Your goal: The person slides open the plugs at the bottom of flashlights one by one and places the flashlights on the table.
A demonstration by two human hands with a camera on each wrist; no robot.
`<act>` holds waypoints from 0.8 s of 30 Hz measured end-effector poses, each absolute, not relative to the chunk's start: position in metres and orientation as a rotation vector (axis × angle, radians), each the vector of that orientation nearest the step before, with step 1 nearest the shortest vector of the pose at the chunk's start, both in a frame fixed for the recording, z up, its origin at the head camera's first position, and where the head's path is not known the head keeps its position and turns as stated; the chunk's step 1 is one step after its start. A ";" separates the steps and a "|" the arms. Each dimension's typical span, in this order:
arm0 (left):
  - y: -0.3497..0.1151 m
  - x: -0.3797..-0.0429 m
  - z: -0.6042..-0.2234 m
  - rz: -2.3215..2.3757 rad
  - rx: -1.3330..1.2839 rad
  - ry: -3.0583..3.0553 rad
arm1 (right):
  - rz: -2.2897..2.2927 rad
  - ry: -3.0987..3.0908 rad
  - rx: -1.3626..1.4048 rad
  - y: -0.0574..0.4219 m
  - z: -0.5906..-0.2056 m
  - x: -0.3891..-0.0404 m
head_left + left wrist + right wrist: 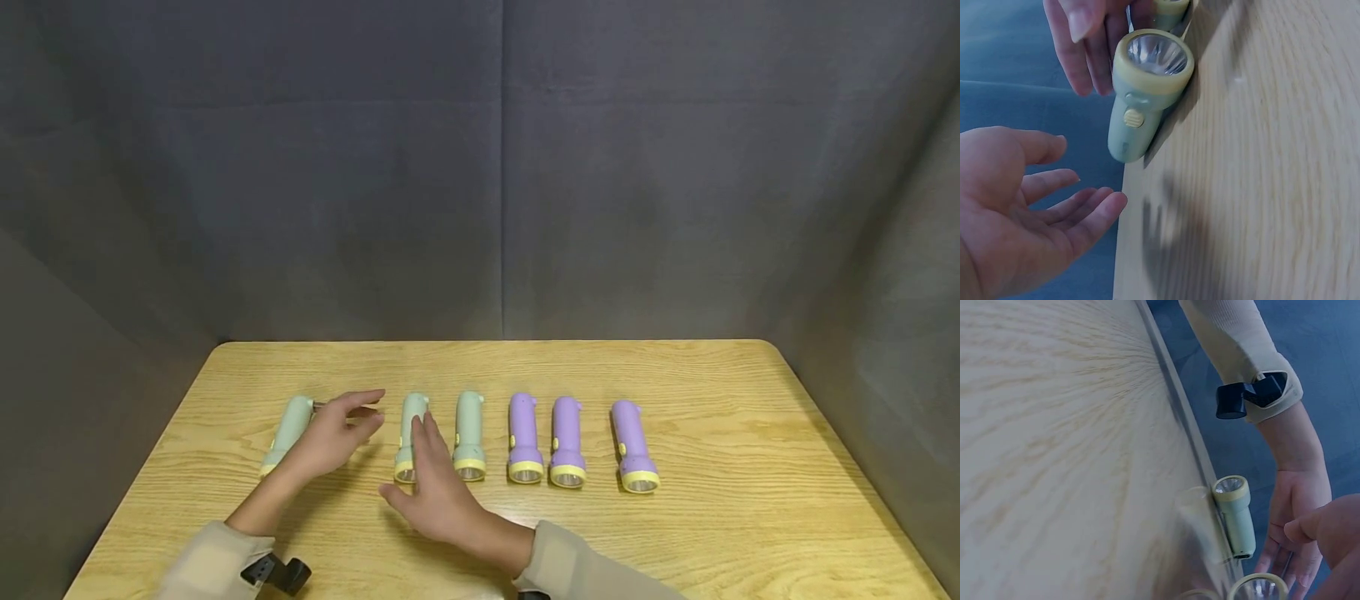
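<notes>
My left hand [333, 437] hovers above the table, fingers apart and holding nothing, just right of the leftmost green flashlight [291, 429]. My right hand [442, 496] is held with fingers extended and thumb spread, partly covering the second green flashlight [412, 408]; whether it touches it I cannot tell. A third green flashlight [469, 429] lies to its right. In the left wrist view, a green flashlight [1135, 125] with a yellow rim is between my left hand [1041, 212] and right hand [1091, 44]. The right wrist view shows a green flashlight [1239, 522] beside my left hand [1294, 531].
Three purple flashlights, the left [524, 433], middle [567, 437] and right [633, 442], lie on the wooden table [750, 500], yellow heads toward me. Dark cloth [502, 183] hangs behind and at the sides. Small black devices, one visible [277, 573], sit at the cuffs.
</notes>
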State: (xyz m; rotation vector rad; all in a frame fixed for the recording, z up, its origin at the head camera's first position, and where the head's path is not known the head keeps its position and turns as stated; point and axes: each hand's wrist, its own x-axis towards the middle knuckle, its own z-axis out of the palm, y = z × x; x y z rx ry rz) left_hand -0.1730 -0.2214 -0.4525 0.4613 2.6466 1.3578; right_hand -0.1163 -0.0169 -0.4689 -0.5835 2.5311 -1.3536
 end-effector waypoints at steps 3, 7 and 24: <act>-0.217 -0.174 -0.455 1.375 0.426 2.614 | -1.362 2.528 -0.550 -0.018 -0.473 -0.116; -0.211 -0.177 -0.459 1.376 0.413 2.588 | -1.381 2.527 -0.529 -0.019 -0.477 -0.116; -0.193 -0.185 -0.473 1.528 0.272 2.430 | -1.502 2.487 -0.534 -0.024 -0.489 -0.119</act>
